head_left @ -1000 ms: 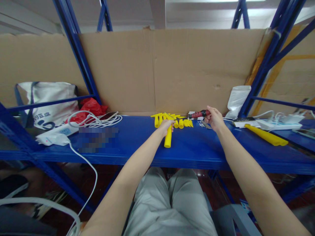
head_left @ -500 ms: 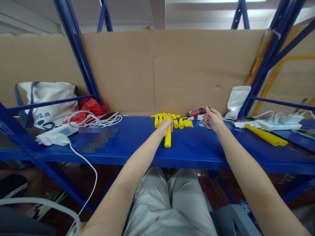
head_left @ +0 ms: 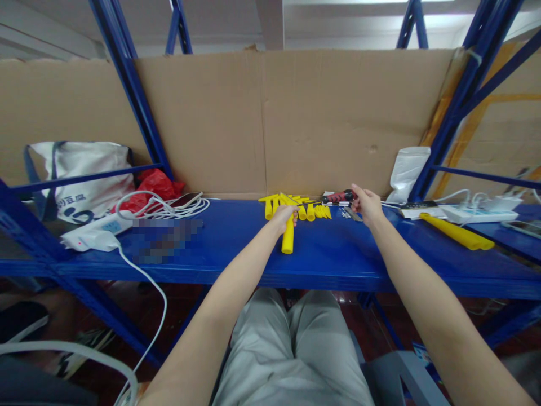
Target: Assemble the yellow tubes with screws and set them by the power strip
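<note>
My left hand is closed around a yellow plastic tube that lies on the blue shelf, its free end pointing toward me. Behind it lies a heap of several yellow plastic pieces. My right hand grips the red and black handle of a screwdriver, whose thin shaft reaches left over the yellow heap. A small grey metal part rests on the shelf just under that hand.
A long yellow tube, white power strip and white bag are at the right. At the left lie coiled white cables, a white charger, a red bag and a tote bag. Cardboard backs the shelf.
My right hand lifted the screwdriver slightly, then lowered it again over the yellow pieces. My left hand and its tube stayed put.
</note>
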`<state>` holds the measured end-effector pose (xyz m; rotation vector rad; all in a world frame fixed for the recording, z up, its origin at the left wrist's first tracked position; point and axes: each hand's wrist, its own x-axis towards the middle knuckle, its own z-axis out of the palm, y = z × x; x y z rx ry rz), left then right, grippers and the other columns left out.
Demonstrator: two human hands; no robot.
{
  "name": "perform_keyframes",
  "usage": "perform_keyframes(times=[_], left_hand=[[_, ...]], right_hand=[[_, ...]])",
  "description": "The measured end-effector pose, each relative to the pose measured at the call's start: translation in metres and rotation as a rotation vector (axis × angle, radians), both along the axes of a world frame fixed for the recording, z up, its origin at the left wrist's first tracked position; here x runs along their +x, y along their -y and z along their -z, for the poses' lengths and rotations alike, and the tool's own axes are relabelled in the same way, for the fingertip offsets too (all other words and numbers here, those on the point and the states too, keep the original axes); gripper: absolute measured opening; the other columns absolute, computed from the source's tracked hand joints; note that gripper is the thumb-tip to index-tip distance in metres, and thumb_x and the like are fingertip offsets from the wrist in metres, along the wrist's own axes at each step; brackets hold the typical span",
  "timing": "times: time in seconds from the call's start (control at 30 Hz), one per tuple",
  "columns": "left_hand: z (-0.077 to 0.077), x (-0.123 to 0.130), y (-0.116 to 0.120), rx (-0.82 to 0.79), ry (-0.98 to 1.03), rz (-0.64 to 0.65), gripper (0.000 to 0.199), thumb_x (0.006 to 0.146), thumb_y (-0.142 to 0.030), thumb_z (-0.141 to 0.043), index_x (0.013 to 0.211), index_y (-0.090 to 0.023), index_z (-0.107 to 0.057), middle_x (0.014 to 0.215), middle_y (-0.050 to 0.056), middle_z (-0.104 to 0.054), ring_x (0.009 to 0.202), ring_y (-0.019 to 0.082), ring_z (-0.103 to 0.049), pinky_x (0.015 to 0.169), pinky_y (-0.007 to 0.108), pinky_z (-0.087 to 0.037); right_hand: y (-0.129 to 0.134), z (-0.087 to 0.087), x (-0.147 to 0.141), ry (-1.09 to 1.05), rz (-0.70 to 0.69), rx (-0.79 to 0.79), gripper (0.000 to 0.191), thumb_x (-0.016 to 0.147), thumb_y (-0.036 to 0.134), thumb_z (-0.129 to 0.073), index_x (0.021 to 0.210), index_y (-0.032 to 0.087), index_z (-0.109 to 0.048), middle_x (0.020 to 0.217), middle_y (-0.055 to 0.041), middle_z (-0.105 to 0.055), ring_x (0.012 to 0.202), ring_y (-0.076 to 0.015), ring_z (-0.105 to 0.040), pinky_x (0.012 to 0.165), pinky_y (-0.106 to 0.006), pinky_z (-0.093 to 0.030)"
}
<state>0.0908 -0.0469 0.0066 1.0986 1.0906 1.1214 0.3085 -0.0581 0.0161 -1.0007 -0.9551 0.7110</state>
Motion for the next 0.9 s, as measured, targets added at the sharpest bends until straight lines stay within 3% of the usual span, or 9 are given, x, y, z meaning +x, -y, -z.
perform_keyframes(times=[0.3,0.43,0.53,0.67,0.8,0.9], left_hand=[[0.001,0.001,0.0,0.013,0.023,0.02,0.017,0.078,-0.005,-0.047,0.068,-0.018,-0.042,0.043,-0.006,-0.042,0.031,0.006,-0.036,0.035,0.019,-0.028],[0.0,0.001,-0.001,0.025,0.025,-0.038,0.017,0.076,-0.004,-0.047,0.069,-0.018,-0.042,0.042,-0.007,-0.041,0.031,0.006,-0.036,0.035,0.019,-0.028],[0.0,0.001,-0.001,0.031,0.006,-0.069,0.014,0.075,-0.004,-0.048,0.07,-0.017,-0.044,0.042,-0.006,-0.043,0.032,0.006,-0.036,0.036,0.018,-0.03],[0.0,0.001,-0.002,0.039,-0.039,-0.076,0.012,0.073,-0.004,-0.048,0.072,-0.016,-0.048,0.046,-0.004,-0.048,0.035,0.006,-0.039,0.039,0.018,-0.033],[0.003,0.002,-0.005,0.075,-0.08,-0.061,0.014,0.071,-0.003,-0.049,0.077,-0.016,-0.052,0.051,-0.003,-0.049,0.038,0.008,-0.043,0.042,0.02,-0.037],[0.005,0.004,-0.005,0.132,-0.13,-0.053,0.028,0.07,-0.001,-0.051,0.093,-0.016,-0.055,0.058,-0.004,-0.052,0.045,0.009,-0.049,0.046,0.019,-0.04]], right_hand=[[0.001,-0.002,0.003,-0.033,0.136,-0.038,0.037,0.075,0.038,-0.065,0.058,0.021,-0.038,0.034,0.0089,-0.037,0.028,-0.006,-0.036,0.027,-0.017,-0.027],[0.002,-0.001,0.004,0.0,0.119,-0.065,0.034,0.074,0.034,-0.065,0.057,0.02,-0.04,0.033,0.009,-0.036,0.028,-0.0058,-0.035,0.027,-0.016,-0.026],[0.002,0.0,0.001,0.044,0.061,-0.117,0.032,0.075,0.034,-0.065,0.058,0.02,-0.042,0.033,0.0081,-0.037,0.028,-0.0062,-0.037,0.027,-0.015,-0.025],[0.001,0.0,0.001,0.148,-0.048,-0.344,0.026,0.078,0.035,-0.065,0.065,0.017,-0.051,0.037,0.0029,-0.048,0.031,-0.0083,-0.045,0.029,-0.016,-0.032],[0.0,0.004,0.004,0.274,-0.252,-0.549,0.026,0.078,0.037,-0.066,0.072,0.014,-0.056,0.047,-0.0036,-0.06,0.036,-0.0097,-0.052,0.032,-0.016,-0.038],[0.0,0.009,0.006,0.37,-0.437,-0.614,0.027,0.072,0.035,-0.073,0.074,0.013,-0.057,0.056,-0.0054,-0.066,0.04,-0.0091,-0.055,0.034,-0.015,-0.04]])
